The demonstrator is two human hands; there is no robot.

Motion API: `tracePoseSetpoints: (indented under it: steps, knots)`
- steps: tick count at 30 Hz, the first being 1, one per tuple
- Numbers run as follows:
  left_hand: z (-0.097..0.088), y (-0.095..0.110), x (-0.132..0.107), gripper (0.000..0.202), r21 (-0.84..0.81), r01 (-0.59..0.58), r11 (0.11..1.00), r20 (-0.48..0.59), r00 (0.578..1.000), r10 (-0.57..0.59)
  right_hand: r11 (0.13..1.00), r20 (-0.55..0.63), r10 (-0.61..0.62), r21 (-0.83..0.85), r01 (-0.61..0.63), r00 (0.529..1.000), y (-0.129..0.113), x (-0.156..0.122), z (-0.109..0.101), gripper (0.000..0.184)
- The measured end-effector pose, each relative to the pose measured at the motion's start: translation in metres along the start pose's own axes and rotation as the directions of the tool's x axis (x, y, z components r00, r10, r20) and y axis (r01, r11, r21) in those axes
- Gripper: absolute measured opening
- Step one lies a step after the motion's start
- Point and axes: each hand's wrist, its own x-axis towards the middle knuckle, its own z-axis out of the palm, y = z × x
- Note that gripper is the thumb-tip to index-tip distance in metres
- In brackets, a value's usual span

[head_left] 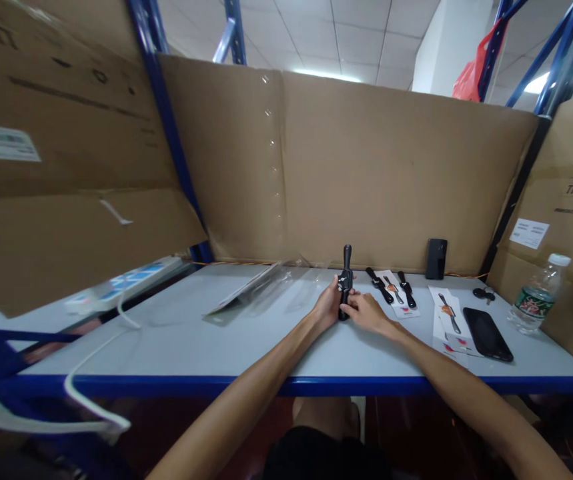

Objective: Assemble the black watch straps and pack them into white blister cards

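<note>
A black spokeshave (pixel 347 267) stands roughly upright over the middle of the table, one handle pointing up. My left hand (pixel 327 304) is closed around its middle body from the left side. From the right, my right hand (pixel 367 313) has its fingers on the lower handle; the fingertips are partly hidden. Just right of my hands lie two more black spokeshaves, one (pixel 379 287) on each side of a printed card (pixel 408 312), the other (pixel 407 289) touching its right part. The card bears a picture of such a tool.
Clear plastic bags (pixel 266 291) lie left of my hands. More printed cards (pixel 447 319), a black phone (pixel 487 334), keys (pixel 484 293) and a water bottle (pixel 539 293) are at the right. Another phone (pixel 436 259) leans on the cardboard back wall (pixel 366 167). A power strip (pixel 131 283) is left.
</note>
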Motion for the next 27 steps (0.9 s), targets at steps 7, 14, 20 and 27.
tracePoseSetpoints:
  steps: [7,14,20,27]
  knots:
    - [0.001,-0.002,0.003,0.047,0.075,0.025,0.997,-0.08,0.997,-0.018,0.994,-0.208,0.058,0.1,-0.038,0.976,-0.004,0.004,-0.016,0.037]
    - [0.017,-0.018,-0.001,0.056,0.413,-0.19,0.89,-0.045,0.973,0.228,0.72,-0.009,0.225,0.676,-0.16,0.974,-0.006,0.01,-0.01,0.041]
    - [0.022,-0.019,-0.005,0.055,0.463,-0.255,0.849,0.025,0.961,0.275,0.569,-0.005,0.314,0.801,-0.184,0.95,-0.014,0.007,-0.013,0.037]
    - [0.024,-0.018,-0.007,0.054,0.432,-0.264,0.862,0.049,0.962,0.27,0.523,0.001,0.34,0.831,-0.19,0.94,-0.017,0.008,-0.012,0.03]
